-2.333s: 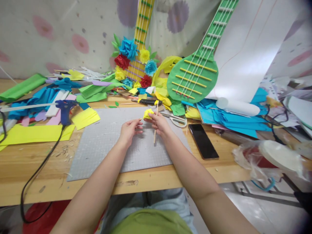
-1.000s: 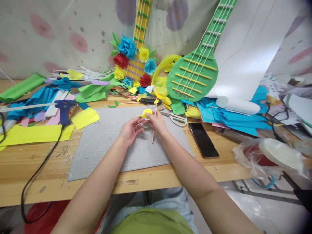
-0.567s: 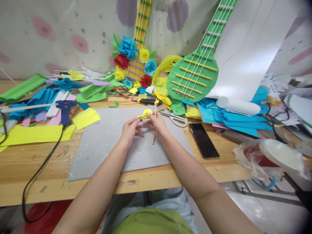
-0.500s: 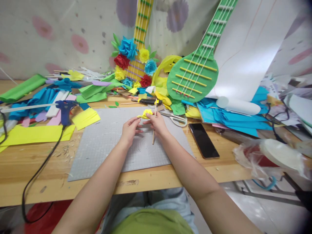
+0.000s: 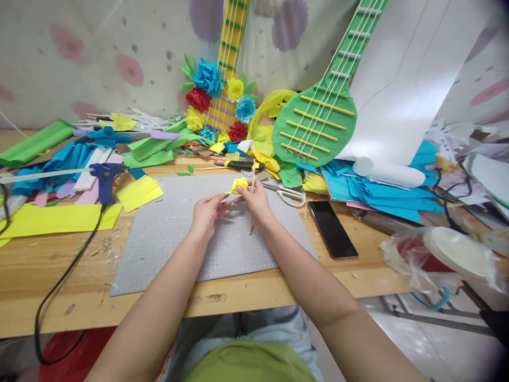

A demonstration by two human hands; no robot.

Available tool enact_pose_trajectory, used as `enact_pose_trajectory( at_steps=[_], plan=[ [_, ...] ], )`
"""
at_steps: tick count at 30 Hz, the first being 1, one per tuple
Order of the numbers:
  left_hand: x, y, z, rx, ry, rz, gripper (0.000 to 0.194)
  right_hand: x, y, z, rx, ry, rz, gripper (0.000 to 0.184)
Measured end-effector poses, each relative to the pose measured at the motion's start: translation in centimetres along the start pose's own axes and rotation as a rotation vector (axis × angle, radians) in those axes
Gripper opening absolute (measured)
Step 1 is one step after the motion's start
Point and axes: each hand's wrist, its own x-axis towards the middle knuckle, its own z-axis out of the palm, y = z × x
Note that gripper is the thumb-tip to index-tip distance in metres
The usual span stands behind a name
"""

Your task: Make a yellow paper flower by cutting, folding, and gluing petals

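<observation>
Over the grey cutting mat (image 5: pixel 159 249), a small crumpled yellow paper flower (image 5: pixel 239 184) sits between my two hands. My right hand (image 5: pixel 256 201) is closed, gripping the flower with thumb and fingers, and a thin wooden stick (image 5: pixel 251 223) stands tilted in the same hand. On the flower's left side, my left hand (image 5: pixel 207 212) is closed, its thumb and forefinger pinching the yellow paper's narrow tail. Scissors (image 5: pixel 292 196) with white handles lie just right of my right hand. Behind the hands rests a yellow and black box cutter (image 5: pixel 240 165).
A blue glue gun (image 5: pixel 106 180) with a black cord lies left, near yellow crepe paper (image 5: pixel 59 220). A phone (image 5: pixel 332 229) is at the right. A green paper lute (image 5: pixel 314 127) and a flower-covered yellow one (image 5: pixel 222 111) lean behind. Blue paper (image 5: pixel 382 193) is stacked right.
My left hand has moved slightly left, drawing the flower's yellow tail outward. My right hand stays nearly in place with the flower and the stick.
</observation>
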Motion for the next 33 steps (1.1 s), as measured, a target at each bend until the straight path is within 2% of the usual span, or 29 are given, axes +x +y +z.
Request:
enact_pose_trajectory(
  at_steps=[2,7,19,22,26,33],
  plan=[
    [0.1,-0.1,-0.1,0.002,0.015,0.001,0.021,0.0,0.2,0.0,-0.020,-0.029,-0.035,0.033],
    [0.6,-0.7,-0.1,0.053,0.073,0.119,0.025,-0.3,0.4,0.1,-0.047,-0.085,-0.102,0.034],
    [1.1,-1.3,-0.1,0.125,0.047,0.376,0.018,-0.4,-0.2,0.2,0.017,-0.117,-0.014,0.034],
    [1.1,-1.2,-0.1,0.117,0.056,0.361,0.019,-0.3,-0.3,0.2,0.021,-0.103,-0.006,0.033],
    [0.9,-0.9,0.1,0.071,0.078,0.270,0.021,-0.2,-0.2,0.2,0.031,-0.097,-0.011,0.032],
    [0.6,-0.4,0.2,-0.040,0.048,0.116,0.038,-0.3,-0.3,0.2,0.020,-0.090,-0.005,0.032]
  ],
)
